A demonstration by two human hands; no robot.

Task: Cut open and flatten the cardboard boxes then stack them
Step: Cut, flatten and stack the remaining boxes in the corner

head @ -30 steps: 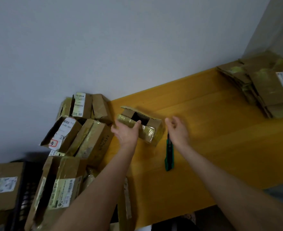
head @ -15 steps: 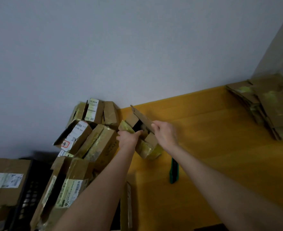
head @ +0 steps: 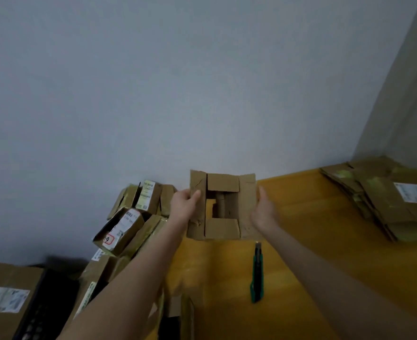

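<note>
I hold a small brown cardboard box (head: 223, 229) up above the yellow table (head: 300, 253), its open end facing me with all flaps spread outward. My left hand (head: 184, 204) grips the left flap, thumb over its front. On the right side, my right hand (head: 263, 212) clasps the right flap from outside. A green utility knife (head: 257, 276) lies on the table just below the box, untouched. A stack of flattened boxes (head: 386, 200) lies at the table's far right.
A heap of unflattened taped boxes (head: 131, 217) is piled off the table's left edge against the grey wall. A black crate (head: 43, 307) and another labelled box (head: 3, 298) sit at lower left. A wall corner rises at the right.
The box left the table and was turned so its open end faces me, flaps spread. My right hand moved from near the knife onto the box's right flap.
</note>
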